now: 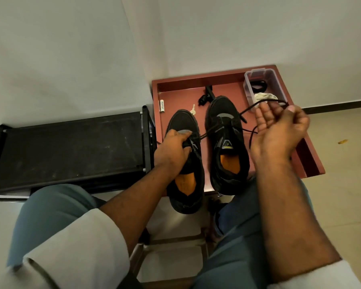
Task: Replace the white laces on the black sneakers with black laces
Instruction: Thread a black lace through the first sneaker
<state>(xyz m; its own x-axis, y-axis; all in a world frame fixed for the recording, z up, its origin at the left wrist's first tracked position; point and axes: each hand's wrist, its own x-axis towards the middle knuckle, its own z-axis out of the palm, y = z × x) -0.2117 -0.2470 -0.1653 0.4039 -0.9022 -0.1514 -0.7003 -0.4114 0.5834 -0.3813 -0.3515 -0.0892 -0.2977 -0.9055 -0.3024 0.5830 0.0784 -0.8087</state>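
The left hand grips the tongue of the left sneaker, fingers curled over the upper, while the right hand is raised off the red surface and pinches a black lace. That lace runs back to the right sneaker between the two hands. Just beyond the right hand, a clear box holds the white laces.

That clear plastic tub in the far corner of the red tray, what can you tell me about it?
The plastic tub is a small, clear, rectangular container with rounded corners and no lid on it. It stands upright in the far right corner of the red tray. Inside lie a coiled black lace at the far end and bunched white laces nearer the person. The right hand is raised just in front of it, partly hiding its near end.
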